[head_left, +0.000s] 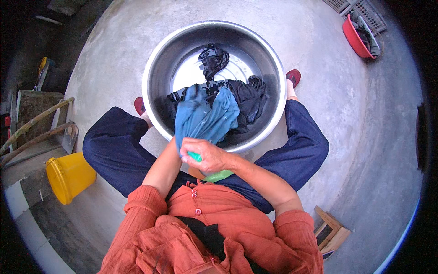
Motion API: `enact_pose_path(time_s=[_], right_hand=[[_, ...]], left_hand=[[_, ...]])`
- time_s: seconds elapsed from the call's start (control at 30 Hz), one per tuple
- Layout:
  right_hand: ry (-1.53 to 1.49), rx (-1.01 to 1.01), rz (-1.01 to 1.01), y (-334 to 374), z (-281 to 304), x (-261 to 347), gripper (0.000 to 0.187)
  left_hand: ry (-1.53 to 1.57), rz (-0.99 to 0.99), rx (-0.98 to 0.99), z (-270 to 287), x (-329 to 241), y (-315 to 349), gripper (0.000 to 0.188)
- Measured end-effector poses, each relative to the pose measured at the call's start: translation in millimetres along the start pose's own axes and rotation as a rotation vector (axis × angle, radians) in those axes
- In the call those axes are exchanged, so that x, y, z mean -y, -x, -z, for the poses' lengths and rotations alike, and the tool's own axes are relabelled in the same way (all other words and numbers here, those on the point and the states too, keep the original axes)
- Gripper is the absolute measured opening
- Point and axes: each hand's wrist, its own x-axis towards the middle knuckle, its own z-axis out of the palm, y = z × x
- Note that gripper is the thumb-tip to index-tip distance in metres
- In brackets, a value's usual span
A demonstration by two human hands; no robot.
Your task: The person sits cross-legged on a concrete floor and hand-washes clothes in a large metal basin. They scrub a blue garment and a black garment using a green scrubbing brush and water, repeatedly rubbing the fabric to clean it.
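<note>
A wide metal basin point(150, 59) stands on the floor between my legs. Dark wet clothes point(248, 98) lie in it, with one black bunched piece point(213, 61) nearer the far side. A blue garment point(205, 114) drapes over the basin's near rim and down onto the dark clothes. My right hand point(207, 155) is closed around a small bright green object point(195, 156), perhaps a brush handle, at the near end of the blue cloth. My left forearm point(166, 162) reaches up to this cloth; the left hand's fingers are hidden behind the cloth and my right hand.
A yellow bucket point(70, 177) lies tilted at my left, near bent wooden poles point(36, 121). At the far right, a red tub point(358, 39) holds cloth beside grey crates point(367, 13). A small wooden stool point(331, 230) is near my right elbow. Something light green point(219, 176) shows between my thighs.
</note>
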Motion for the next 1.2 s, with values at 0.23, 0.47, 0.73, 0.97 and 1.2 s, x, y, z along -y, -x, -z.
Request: enact_pose_path(time_s=[0.23, 0.47, 0.73, 0.97, 1.2], right_hand=[[0.55, -0.304, 0.3, -16.2, 16.9, 25.5, 0.012], [0.942, -0.438, 0.386, -15.2, 83.1, -35.8, 0.014], [0.744, -0.277, 0.534, -14.0, 19.7, -21.0, 0.015], [0.779, -0.504, 0.393, -5.2, 64.9, -39.2, 0.009], [0.761, -0.665, 0.234, -10.3, 69.6, -58.7, 0.017]], left_hand=[[0.337, 0.038, -0.112, 1.1, -3.6, -0.5, 0.032], [0.707, 0.08, -0.056, -22.5, -12.9, 10.7, 0.033], [1.417, 0.342, -0.011, -22.2, -21.9, 10.0, 0.034], [1.438, 0.275, -0.017, -47.6, 43.2, 13.4, 0.035], [1.164, 0.097, -0.03, -22.1, 4.0, 4.8, 0.052]])
